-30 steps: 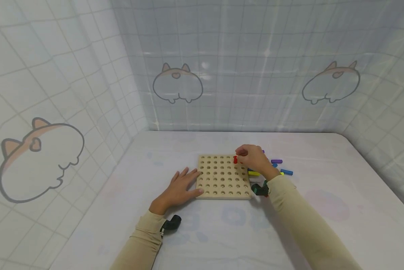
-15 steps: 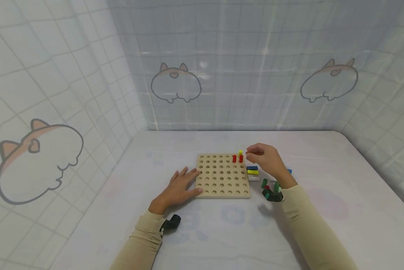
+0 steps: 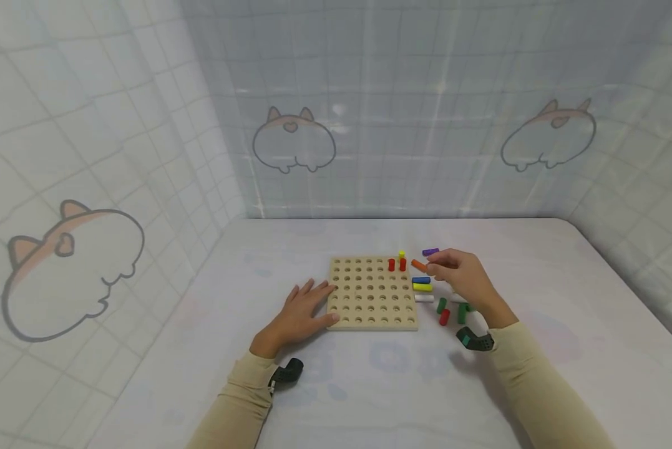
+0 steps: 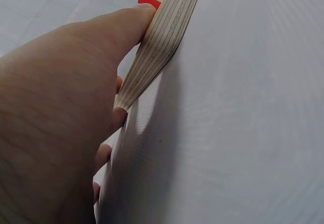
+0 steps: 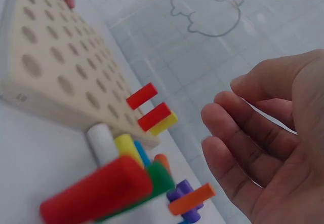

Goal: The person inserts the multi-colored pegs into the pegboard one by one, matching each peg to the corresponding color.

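Observation:
A square wooden pegboard (image 3: 364,294) lies on the table, with rows of round holes. Two red pegs (image 3: 392,265) and a yellow peg (image 3: 402,254) stand upright at its far right corner. My left hand (image 3: 299,312) rests against the board's left side, fingers spread, thumb (image 4: 136,19) over its near left corner. Just right of the board hovers my right hand (image 3: 465,277), beside an orange peg (image 3: 418,265) and a purple peg (image 3: 430,252). In the right wrist view its fingers (image 5: 223,117) are loosely bent, with nothing between them.
Loose pegs lie right of the board: blue (image 3: 421,280), yellow (image 3: 422,287), white (image 3: 423,299), green (image 3: 442,305) and red (image 3: 445,317). Others are partly hidden under the right hand. A tiled-pattern curtain (image 3: 392,168) surrounds the table (image 3: 369,386) at the back and sides.
My right hand has left the red peg at the board's far right corner and moved right and a little nearer, above the loose pegs. The left hand has stayed put.

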A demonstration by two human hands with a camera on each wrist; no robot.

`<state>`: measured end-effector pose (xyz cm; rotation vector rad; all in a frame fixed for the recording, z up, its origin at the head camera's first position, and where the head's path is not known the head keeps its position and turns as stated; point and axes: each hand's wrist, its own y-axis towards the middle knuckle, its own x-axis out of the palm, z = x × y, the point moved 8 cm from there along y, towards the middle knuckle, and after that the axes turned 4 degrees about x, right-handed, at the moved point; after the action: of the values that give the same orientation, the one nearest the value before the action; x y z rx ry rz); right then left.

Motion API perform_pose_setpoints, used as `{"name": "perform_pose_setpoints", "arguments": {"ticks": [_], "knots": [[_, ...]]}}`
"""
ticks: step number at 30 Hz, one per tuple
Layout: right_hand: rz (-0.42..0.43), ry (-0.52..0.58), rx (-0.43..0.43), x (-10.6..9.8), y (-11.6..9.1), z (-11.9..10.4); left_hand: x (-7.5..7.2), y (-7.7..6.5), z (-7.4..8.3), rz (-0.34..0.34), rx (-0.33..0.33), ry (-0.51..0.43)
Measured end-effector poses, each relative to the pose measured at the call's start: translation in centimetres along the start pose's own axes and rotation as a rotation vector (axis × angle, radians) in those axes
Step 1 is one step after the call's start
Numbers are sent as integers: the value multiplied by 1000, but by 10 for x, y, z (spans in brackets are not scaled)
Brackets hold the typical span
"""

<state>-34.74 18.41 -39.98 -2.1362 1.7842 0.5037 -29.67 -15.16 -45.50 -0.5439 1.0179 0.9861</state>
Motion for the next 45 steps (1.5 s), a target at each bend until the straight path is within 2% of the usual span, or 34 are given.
{"name": "perform_pose_setpoints", "arguments": {"ticks": [18,25,32,45], "knots": [[-35,29,-46,-14,-37,25,1,2,-1,-9,-8,21],[-28,-7,-74,-16,-50,33,3,4,-3,-6,-12,18],[-41,-85,-32,-14,-59,42,3,3,-3,-4,-13,21],[-73,-173,-86,-1,-65,35,2,3,-3,-5,-10,7]]}}
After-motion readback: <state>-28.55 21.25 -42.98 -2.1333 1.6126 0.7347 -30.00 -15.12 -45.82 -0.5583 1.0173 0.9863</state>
